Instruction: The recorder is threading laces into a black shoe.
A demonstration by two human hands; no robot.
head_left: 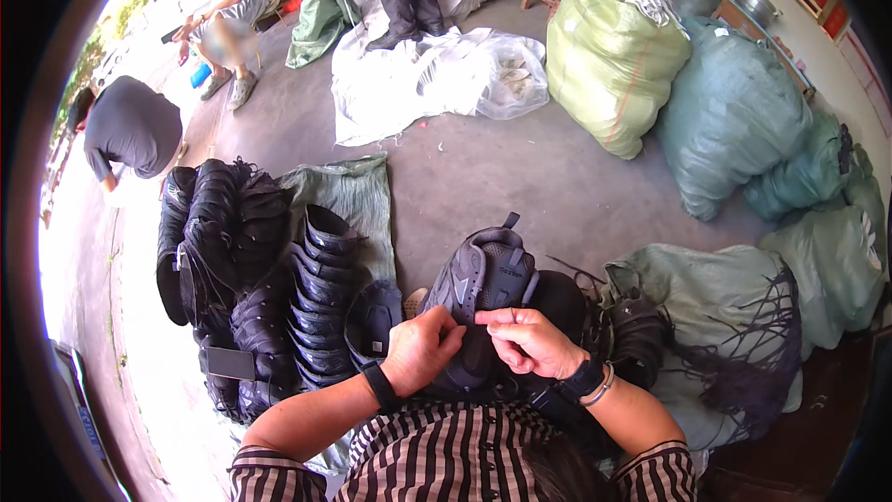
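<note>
A dark grey shoe (506, 271) with a padded tongue, a row of eyelets and a heel loop stands upright in front of me. At its near end, my left hand (423, 349) is closed, thumb and fingers pressed together beside the eyelet edge. From the other side my right hand (534, 344) reaches in, its index finger stretched along the shoe and its other fingers curled. Whatever is between the fingers of either hand is too small or hidden to make out. Loose dark shoelaces (743, 349) lie on a pale green sack (650, 265) at my right.
Nested black shoe uppers (325, 302) and piled dark shoes (218, 223) stand at my left, with a phone (229, 363) on top. Stuffed sacks (618, 56) line the right. White sheeting (400, 84) lies ahead. Another person (135, 125) crouches at far left; others are behind.
</note>
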